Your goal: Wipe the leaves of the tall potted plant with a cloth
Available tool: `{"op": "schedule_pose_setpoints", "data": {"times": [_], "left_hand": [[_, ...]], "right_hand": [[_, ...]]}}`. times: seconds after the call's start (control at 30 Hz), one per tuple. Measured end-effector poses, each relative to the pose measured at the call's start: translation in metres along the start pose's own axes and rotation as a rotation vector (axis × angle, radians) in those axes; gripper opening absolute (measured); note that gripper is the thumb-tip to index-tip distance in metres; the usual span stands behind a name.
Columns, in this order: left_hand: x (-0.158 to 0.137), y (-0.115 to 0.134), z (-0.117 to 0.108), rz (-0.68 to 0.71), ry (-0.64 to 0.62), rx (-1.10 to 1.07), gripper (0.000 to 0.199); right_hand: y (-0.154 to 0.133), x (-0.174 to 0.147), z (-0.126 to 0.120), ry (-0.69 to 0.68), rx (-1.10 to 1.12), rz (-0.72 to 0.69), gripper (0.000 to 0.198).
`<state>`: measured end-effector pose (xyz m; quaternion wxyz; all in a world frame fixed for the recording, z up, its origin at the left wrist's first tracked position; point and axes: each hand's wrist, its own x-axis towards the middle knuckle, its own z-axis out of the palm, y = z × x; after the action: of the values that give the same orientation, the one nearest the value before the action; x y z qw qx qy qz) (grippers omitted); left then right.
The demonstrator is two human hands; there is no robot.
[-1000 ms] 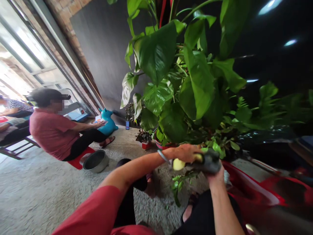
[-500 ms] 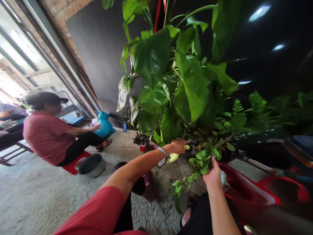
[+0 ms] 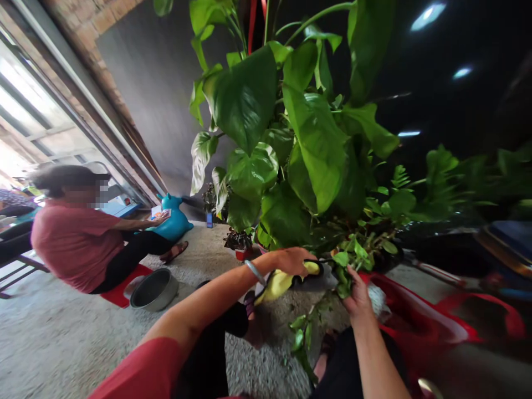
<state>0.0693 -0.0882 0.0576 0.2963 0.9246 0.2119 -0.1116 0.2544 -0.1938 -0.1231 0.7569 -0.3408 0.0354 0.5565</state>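
My left hand (image 3: pixel 297 260) reaches in from the left below the big leaves, its fingers closed on a limp, cloth-like yellow thing with black edging (image 3: pixel 278 286). What kind of thing it is I cannot make out. To its right, my right hand (image 3: pixel 358 291) pinches a leafy green branch (image 3: pixel 343 271), whose lower end hangs down toward the floor. Both hands are close together, and the black edge of the yellow thing reaches up beside the branch. Over them rises a large broad-leaved plant (image 3: pixel 245 100).
A red plastic basket (image 3: pixel 419 302) stands at my right. On the left a person (image 3: pixel 75 233) sits on a red stool (image 3: pixel 124 293) near a grey basin (image 3: pixel 153 291). Behind are a blue toy animal (image 3: pixel 177 221), a phone-like object (image 3: pixel 209 219) and a small red pot (image 3: pixel 243 254).
My left hand has drawn the yellow thing up and toward me, so more of it shows. The branch in my right hand hangs lower. The view has shifted slightly right.
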Motion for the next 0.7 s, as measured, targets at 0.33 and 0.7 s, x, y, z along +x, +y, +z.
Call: {"op": "schedule_pose_setpoints", "data": {"times": [0.33, 0.7], "left_hand": [[0.002, 0.033, 0.002, 0.119, 0.009, 0.053, 0.056], [-0.035, 0.033, -0.025, 0.123, 0.45, 0.021, 0.061]], "right_hand": [[-0.004, -0.007, 0.005, -0.101, 0.05, 0.017, 0.021], [-0.008, -0.012, 0.006, -0.124, 0.111, -0.011, 0.026]]}}
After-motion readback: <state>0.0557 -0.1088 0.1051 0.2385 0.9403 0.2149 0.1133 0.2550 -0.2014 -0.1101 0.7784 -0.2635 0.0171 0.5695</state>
